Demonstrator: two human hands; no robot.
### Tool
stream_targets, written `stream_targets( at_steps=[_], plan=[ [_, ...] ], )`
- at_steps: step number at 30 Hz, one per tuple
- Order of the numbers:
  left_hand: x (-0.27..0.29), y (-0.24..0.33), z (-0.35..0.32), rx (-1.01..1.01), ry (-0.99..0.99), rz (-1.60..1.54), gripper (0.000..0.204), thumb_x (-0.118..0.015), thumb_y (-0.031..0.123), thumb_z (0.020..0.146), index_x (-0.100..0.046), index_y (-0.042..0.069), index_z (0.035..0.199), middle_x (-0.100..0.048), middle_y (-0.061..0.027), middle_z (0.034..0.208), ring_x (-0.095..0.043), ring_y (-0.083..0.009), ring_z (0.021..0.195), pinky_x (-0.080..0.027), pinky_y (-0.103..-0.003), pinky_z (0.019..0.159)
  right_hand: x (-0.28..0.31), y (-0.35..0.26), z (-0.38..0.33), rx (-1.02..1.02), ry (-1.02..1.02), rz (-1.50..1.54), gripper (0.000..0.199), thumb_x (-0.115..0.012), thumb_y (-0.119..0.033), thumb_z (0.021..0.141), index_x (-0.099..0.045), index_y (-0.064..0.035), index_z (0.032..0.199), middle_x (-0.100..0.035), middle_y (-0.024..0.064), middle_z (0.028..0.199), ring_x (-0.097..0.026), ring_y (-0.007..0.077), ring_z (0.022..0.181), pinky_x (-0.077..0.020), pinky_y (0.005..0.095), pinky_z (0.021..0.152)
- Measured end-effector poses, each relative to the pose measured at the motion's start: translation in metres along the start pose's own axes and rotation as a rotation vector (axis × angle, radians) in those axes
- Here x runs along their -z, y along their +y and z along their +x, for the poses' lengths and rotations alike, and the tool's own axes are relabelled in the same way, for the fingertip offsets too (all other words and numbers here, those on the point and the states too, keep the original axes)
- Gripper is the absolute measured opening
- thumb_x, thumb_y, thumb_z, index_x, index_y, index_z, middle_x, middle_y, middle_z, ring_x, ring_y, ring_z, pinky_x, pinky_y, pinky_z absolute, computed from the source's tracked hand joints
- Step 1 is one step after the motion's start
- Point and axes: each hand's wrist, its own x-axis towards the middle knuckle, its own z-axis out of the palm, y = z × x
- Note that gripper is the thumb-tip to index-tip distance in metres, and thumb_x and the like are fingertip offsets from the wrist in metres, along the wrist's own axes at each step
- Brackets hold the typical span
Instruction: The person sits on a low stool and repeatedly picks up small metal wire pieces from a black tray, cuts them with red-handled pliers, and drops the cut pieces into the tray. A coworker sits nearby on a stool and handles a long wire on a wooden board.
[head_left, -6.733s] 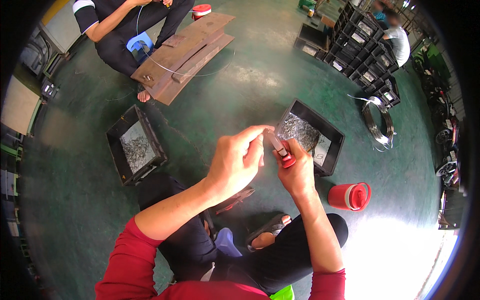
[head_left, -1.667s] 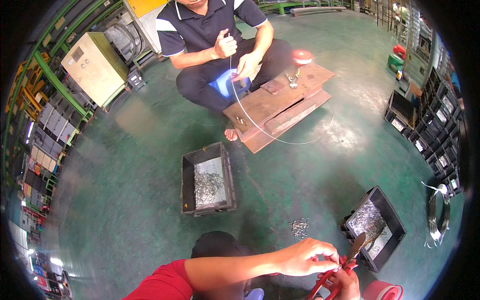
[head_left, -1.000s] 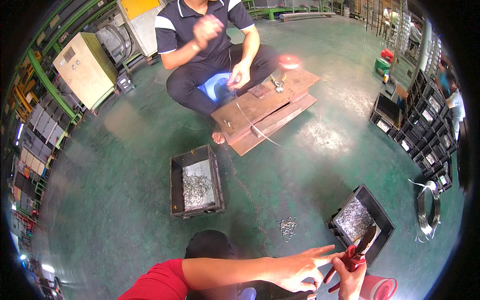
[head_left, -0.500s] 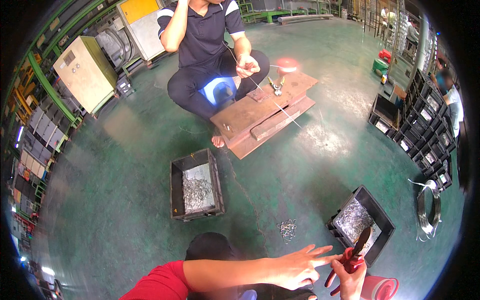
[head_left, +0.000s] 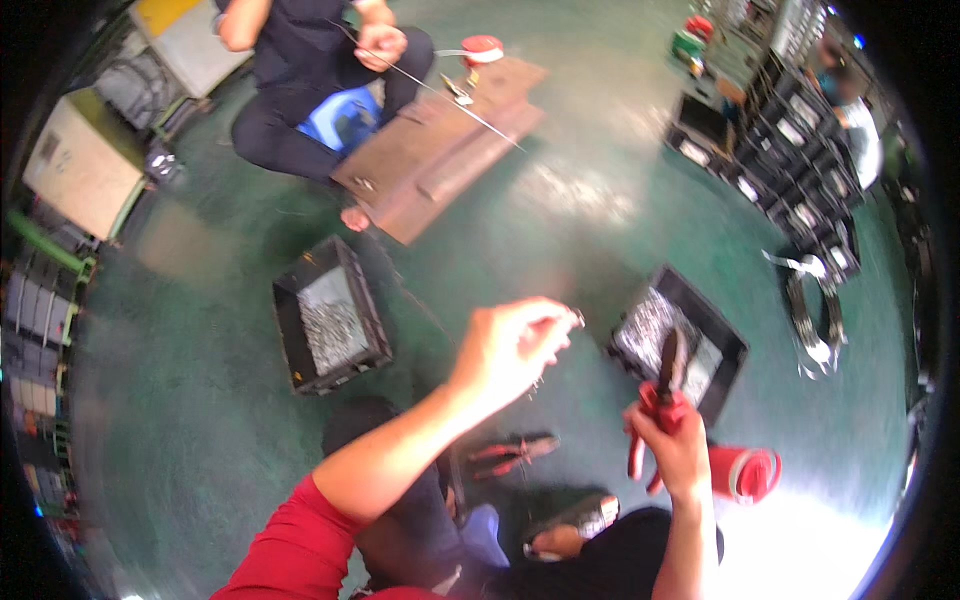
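My left hand is raised over the floor with thumb and fingers pinched on a small bent wire piece; its shape is blurred. It hides most of the small heap of wire pieces on the floor. My right hand is wrapped round red-handled pliers, their dark jaws pointing up. Beyond the pliers stands a black crate holding many shiny wire pieces. A second pair of red-handled pliers lies on the floor by my legs.
Another black crate with wire pieces stands at left. Ahead, a co-worker sits at a rusty steel block, holding a long wire. A red container sits beside my right forearm. Stacked black crates and a wire coil are at right.
My left hand has gone from beside the pliers, up and left, and now pinches a wire piece. The right hand has risen with the pliers. The whole view has shifted.
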Motion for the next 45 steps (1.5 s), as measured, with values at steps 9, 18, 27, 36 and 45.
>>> stream_targets(
  at_steps=[9, 18, 27, 36, 45],
  plan=[
    [-0.012, 0.006, -0.009, -0.022, -0.039, 0.087, 0.018, -0.062, 0.011, 0.093, -0.067, -0.001, 0.104, -0.069, -0.0068, 0.083, -0.062, -0.0073, 0.063, -0.049, -0.021, 0.055, -0.012, 0.013, -0.006, 0.228, -0.061, -0.151, 0.027, -0.068, -0.020, 0.087, -0.062, -0.0027, 0.108, -0.068, 0.0120, 0.089, -0.065, 0.0190, 0.083, -0.0480, 0.0319, 0.078],
    [-0.008, 0.017, -0.013, 0.278, -0.321, -0.363, 0.029, -0.054, 0.016, 0.096, -0.065, 0.000, 0.117, -0.050, 0.0029, 0.065, -0.044, -0.0044, 0.054, -0.036, -0.020, 0.049, -0.013, 0.006, -0.012, 0.190, -0.091, -0.238, 0.032, -0.067, -0.023, 0.087, -0.060, -0.0021, 0.110, -0.067, 0.0179, 0.092, -0.066, 0.0286, 0.087, -0.0488, 0.0359, 0.079],
    [-0.007, 0.015, -0.012, 0.253, -0.340, -0.235, 0.026, -0.054, 0.013, 0.095, -0.066, 0.001, 0.115, -0.049, 0.0043, 0.062, -0.044, -0.0038, 0.053, -0.036, -0.020, 0.048, -0.016, -0.003, -0.013, 0.164, -0.083, -0.338, 0.033, -0.067, -0.024, 0.087, -0.059, -0.0020, 0.110, -0.067, 0.0201, 0.093, -0.066, 0.0338, 0.089, -0.0493, 0.0385, 0.079],
    [-0.007, 0.014, -0.010, 0.218, -0.400, -0.155, 0.028, -0.050, 0.014, 0.098, -0.064, 0.001, 0.117, -0.049, 0.0034, 0.060, -0.045, -0.0041, 0.052, -0.036, -0.021, 0.047, -0.019, 0.000, -0.011, 0.236, -0.011, -0.351, 0.029, -0.070, -0.018, 0.084, -0.060, -0.0010, 0.105, -0.067, 0.0203, 0.089, -0.066, 0.0359, 0.088, -0.0499, 0.0390, 0.076],
    [-0.015, 0.017, -0.018, 0.107, -0.391, -0.017, 0.028, -0.042, 0.015, 0.101, -0.063, 0.003, 0.117, -0.049, 0.0018, 0.054, -0.043, -0.0042, 0.045, -0.034, -0.021, 0.043, -0.032, 0.016, 0.001, 0.356, 0.129, -0.367, 0.021, -0.073, -0.008, 0.080, -0.062, -0.0011, 0.096, -0.065, 0.0147, 0.078, -0.063, 0.0251, 0.073, -0.0492, 0.0349, 0.070]
  ],
)
